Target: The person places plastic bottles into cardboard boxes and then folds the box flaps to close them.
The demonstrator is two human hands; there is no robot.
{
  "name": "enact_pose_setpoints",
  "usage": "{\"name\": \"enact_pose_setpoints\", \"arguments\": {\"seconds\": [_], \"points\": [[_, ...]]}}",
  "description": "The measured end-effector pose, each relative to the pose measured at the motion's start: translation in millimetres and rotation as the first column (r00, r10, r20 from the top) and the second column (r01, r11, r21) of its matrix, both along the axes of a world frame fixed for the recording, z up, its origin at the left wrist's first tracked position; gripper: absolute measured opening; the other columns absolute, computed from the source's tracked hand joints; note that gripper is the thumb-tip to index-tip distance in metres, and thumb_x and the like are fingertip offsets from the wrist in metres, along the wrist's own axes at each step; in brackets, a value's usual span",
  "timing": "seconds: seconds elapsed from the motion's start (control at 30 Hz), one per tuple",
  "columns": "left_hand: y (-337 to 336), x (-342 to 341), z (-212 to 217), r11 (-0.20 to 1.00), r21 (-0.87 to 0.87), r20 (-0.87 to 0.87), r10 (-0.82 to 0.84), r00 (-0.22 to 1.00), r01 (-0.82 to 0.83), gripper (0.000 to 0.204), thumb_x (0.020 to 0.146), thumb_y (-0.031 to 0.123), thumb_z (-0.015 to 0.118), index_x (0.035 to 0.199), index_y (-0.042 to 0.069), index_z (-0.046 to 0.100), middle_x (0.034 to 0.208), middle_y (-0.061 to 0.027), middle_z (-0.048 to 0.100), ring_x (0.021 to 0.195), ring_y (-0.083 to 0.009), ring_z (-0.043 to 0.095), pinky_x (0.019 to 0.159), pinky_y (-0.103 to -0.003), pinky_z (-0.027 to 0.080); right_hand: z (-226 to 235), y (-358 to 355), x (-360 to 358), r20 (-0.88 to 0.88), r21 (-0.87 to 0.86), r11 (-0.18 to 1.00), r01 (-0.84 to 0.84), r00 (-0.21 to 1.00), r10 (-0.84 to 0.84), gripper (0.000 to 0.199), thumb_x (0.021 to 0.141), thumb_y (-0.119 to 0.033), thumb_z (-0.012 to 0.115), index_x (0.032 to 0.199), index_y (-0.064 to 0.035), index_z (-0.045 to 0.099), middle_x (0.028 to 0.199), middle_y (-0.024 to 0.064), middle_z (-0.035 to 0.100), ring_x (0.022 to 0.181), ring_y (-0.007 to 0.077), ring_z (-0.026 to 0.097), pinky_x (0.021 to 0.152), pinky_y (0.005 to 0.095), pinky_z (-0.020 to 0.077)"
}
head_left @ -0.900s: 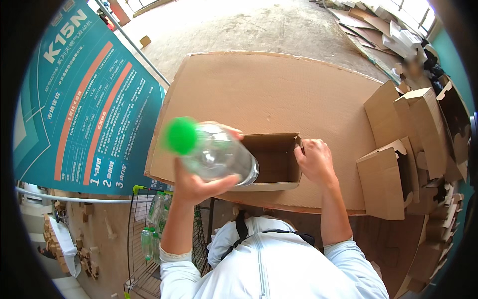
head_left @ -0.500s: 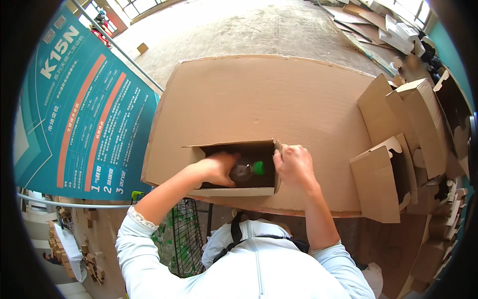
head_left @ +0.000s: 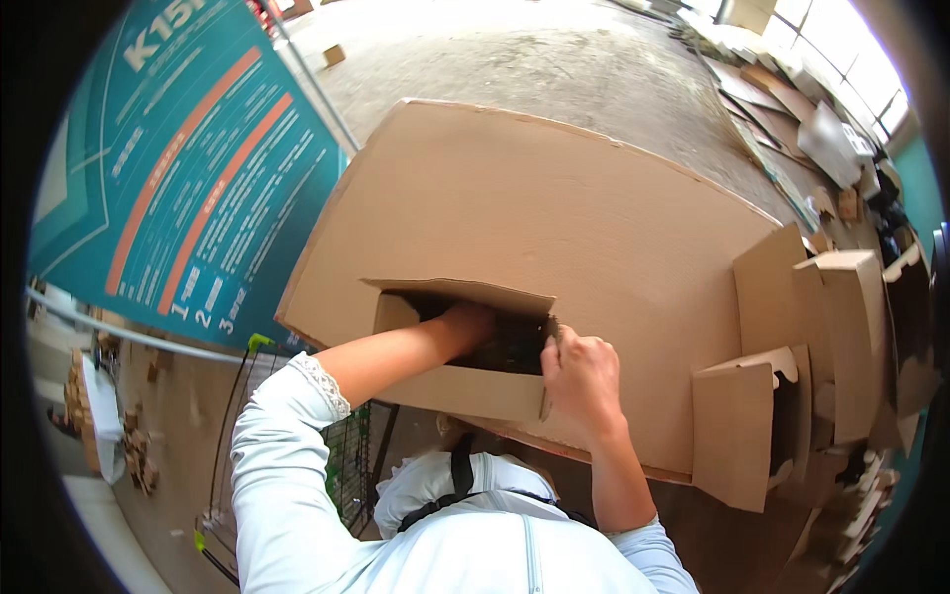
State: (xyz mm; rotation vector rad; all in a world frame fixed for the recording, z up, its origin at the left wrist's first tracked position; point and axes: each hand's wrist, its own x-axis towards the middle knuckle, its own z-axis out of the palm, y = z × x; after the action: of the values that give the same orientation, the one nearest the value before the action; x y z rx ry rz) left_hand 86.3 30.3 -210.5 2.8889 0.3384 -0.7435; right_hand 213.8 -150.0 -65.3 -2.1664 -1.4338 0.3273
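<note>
An open cardboard box (head_left: 455, 389) stands at the near edge of a large flat cardboard-covered surface (head_left: 534, 198). My left hand (head_left: 469, 323) reaches down inside the box. Its fingers are hidden in the dark interior, so what they hold does not show. At the box's right rim, my right hand (head_left: 584, 374) is closed on the cardboard edge, thumb and fingers pinching it. The bottle seen before inside the box cannot be made out now.
Several open cardboard boxes (head_left: 732, 426) stand at the right end of the surface. A teal printed banner (head_left: 198, 188) on a metal frame rises at the left. Below my left arm is a wire cart (head_left: 348, 465) with green bottles. Flattened cardboard (head_left: 767, 124) lies farther back.
My left hand has gone deeper into the box, and the green-capped clear bottle beside it is out of sight. My right hand stays on the rim. The whole view has turned and shifted slightly.
</note>
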Motion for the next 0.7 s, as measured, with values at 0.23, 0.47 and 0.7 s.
{"name": "enact_pose_setpoints", "arguments": {"seconds": [0.23, 0.47, 0.7], "points": [[-21, -63, 186, 0.801, -0.598, 0.234, 0.208, 0.950, -0.028, 0.058, 0.093, 0.038, 0.061, 0.134, -0.001, 0.051, 0.131, -0.0215, 0.057, 0.120, -0.0377, 0.054, 0.103, -0.043, 0.043, -5, 11, 13, -0.148, -0.041, 0.998, 0.037, 0.988, -0.043, 0.024, 0.092, -0.015, 0.057, 0.074, 0.0019, 0.055, 0.057, 0.0183, 0.053, 0.050, 0.0315, 0.052, 0.054, 0.0442, 0.0406], [-17, -297, 169, 0.409, -0.779, 0.482, 0.875, -0.037, -0.475, 0.027, 0.094, 0.020, 0.064, 0.114, 0.002, 0.066, 0.109, -0.0082, 0.070, 0.106, -0.0174, 0.066, 0.094, -0.033, 0.050, -23, 6, 22, 0.049, 0.001, 0.998, 0.057, 0.997, -0.057, 0.034, 0.095, -0.018, 0.054, 0.071, 0.0046, 0.048, 0.067, 0.0199, 0.050, 0.073, 0.0346, 0.048, 0.072, 0.0479, 0.0368], [-62, -523, -113, -0.171, -0.061, -0.173, 0.972, -0.158, -0.983, 0.070, 0.064, 0.030, 0.083, 0.124, 0.002, 0.061, 0.128, -0.0219, 0.060, 0.118, -0.0353, 0.058, 0.097, -0.043, 0.049, -12, 16, 37, 0.000, -0.286, 0.953, 0.099, 0.995, -0.104, 0.034, 0.097, -0.019, 0.055, 0.074, 0.0048, 0.049, 0.075, 0.0178, 0.050, 0.083, 0.0313, 0.047, 0.080, 0.0434, 0.0382]]}}
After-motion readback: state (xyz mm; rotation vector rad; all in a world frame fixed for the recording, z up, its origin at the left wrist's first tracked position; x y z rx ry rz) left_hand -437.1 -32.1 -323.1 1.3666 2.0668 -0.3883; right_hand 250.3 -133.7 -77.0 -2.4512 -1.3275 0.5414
